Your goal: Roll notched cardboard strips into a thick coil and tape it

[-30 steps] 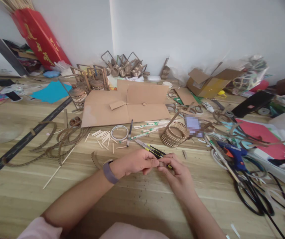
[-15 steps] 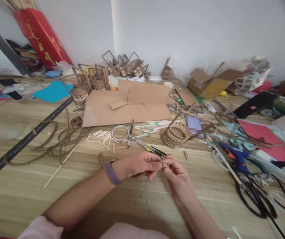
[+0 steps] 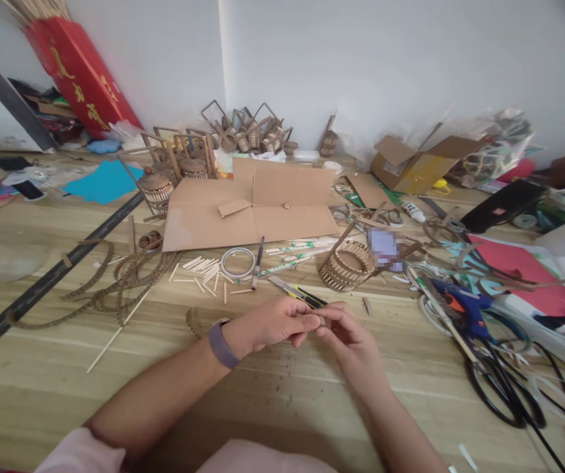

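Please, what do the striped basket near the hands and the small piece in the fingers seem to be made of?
Striped basket: probably matt bamboo or wood, by its pale slats and brown bands. Small piece: dull brown, perhaps likewise; fingers mostly hide it.

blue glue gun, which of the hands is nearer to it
Right. The right hand is left of the blue glue gun; the left hand is farther left.
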`<state>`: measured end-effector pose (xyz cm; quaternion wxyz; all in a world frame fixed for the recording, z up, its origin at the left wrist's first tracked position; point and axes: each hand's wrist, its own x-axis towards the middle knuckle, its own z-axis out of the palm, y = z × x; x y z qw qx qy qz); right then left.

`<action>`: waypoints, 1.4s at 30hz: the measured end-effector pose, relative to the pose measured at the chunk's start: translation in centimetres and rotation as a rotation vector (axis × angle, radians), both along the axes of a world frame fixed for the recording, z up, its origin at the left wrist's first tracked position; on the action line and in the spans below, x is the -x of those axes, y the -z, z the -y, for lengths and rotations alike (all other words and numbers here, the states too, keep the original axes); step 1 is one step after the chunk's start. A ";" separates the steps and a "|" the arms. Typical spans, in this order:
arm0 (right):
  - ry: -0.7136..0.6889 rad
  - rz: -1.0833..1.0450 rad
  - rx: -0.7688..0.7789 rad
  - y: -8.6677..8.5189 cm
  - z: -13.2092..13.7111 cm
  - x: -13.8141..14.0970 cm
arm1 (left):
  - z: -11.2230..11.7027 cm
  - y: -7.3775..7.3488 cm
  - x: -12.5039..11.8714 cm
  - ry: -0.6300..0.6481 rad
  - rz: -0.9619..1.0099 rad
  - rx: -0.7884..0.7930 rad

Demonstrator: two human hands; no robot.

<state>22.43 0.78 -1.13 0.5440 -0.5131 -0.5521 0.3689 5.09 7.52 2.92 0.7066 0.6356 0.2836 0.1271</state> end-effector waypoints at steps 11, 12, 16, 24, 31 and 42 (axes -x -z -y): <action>0.012 0.135 -0.045 -0.5 0.1 -0.6 | -0.5 -0.3 0.3 0.056 -0.002 0.022; 0.014 0.112 -0.043 -0.4 0.1 -0.6 | -0.6 -0.3 0.3 0.067 0.009 0.036; 0.016 -0.002 -0.027 0.0 0.1 -0.5 | -0.5 -0.4 0.2 0.098 0.060 0.081; 0.023 -0.190 -0.004 1.6 0.4 1.0 | 0.1 -0.3 -0.1 0.082 0.135 0.092; 0.021 -0.053 -0.033 0.8 0.2 0.5 | -0.1 0.5 0.0 0.019 0.068 0.018; 0.008 0.087 -0.074 0.0 0.1 -0.4 | -0.7 0.0 0.4 0.101 0.048 -0.005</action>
